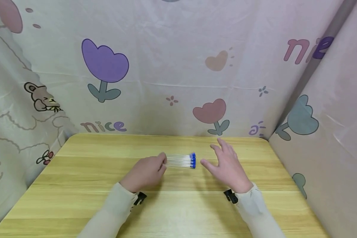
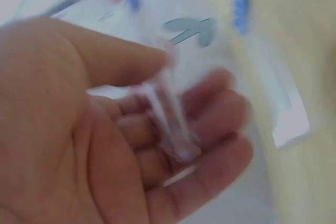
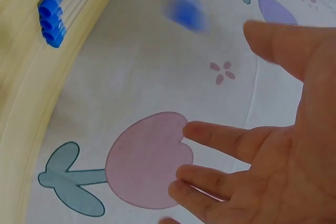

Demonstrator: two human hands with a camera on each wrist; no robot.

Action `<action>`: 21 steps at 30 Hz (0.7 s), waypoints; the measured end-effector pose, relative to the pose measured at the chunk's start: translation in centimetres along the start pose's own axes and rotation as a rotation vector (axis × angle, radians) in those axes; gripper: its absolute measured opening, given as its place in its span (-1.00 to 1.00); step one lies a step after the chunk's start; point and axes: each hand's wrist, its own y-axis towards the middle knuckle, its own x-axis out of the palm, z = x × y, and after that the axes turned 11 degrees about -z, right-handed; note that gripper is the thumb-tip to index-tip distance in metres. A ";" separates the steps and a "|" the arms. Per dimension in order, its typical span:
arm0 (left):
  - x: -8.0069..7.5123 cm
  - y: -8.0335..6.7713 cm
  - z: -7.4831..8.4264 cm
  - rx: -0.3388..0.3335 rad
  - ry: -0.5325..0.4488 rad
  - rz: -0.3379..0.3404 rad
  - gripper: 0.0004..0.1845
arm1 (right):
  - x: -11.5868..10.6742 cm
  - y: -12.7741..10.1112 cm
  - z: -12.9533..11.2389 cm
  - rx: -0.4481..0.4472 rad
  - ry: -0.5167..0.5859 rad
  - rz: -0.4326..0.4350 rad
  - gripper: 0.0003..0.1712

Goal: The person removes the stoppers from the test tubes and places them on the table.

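A printed cloth backdrop (image 1: 178, 66), patterned with tulips, hearts and the word "nice", is hung behind and to both sides of the scene; a pale wooden table (image 1: 77, 185) is set in front of it; cream sleeves (image 1: 113, 208) are worn on both forearms, each with a small black wrist mount.

The right hand (image 1: 229, 167) is held just above the table to the right of the tubes, palm turned leftward, its fingers spread apart and straight; nothing is gripped by it, and a small gap is seen between its thumb and the blue caps.

The left hand (image 1: 145, 172) is laid at the closed ends of the tubes, its fingers curled; in the blurred left wrist view a clear tube (image 2: 170, 119) is seen pinched between the thumb and the curled fingers.

A row of clear plastic tubes (image 1: 179, 160) is laid side by side near the table's middle, between the two hands, with the blue caps (image 1: 192, 160) pointed towards the right hand.
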 end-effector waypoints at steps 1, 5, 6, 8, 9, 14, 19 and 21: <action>-0.7 -0.3 0.1 0.007 -0.019 0.010 -0.86 | 0.0 0.0 -0.1 -0.004 0.004 -0.002 -0.15; -2.9 -1.6 0.3 0.033 -0.072 0.037 -0.84 | 0.0 0.0 -0.5 -0.031 0.004 -0.011 -0.20; -3.4 -1.9 0.2 0.037 -0.064 0.049 -0.82 | 0.0 0.0 -0.6 -0.044 0.002 -0.009 -0.22; -4.0 -2.4 0.1 0.048 -0.054 0.072 -0.80 | 0.1 0.1 -1.0 -0.080 -0.004 0.000 -0.29; -4.3 -2.6 0.1 0.059 -0.041 0.086 -0.81 | 0.0 0.1 -1.2 -0.102 -0.002 0.009 -0.32; -4.9 -3.2 0.0 0.125 0.028 0.169 -0.82 | -0.2 -0.1 -2.6 -0.263 0.084 0.067 -0.48; -5.1 -3.6 0.3 0.187 0.064 0.227 -0.81 | -1.2 -0.2 -3.9 -0.453 0.100 0.161 -0.66; -5.2 -3.9 0.5 0.210 0.075 0.253 -0.82 | -1.8 -0.4 -4.4 -0.499 0.077 0.195 -0.69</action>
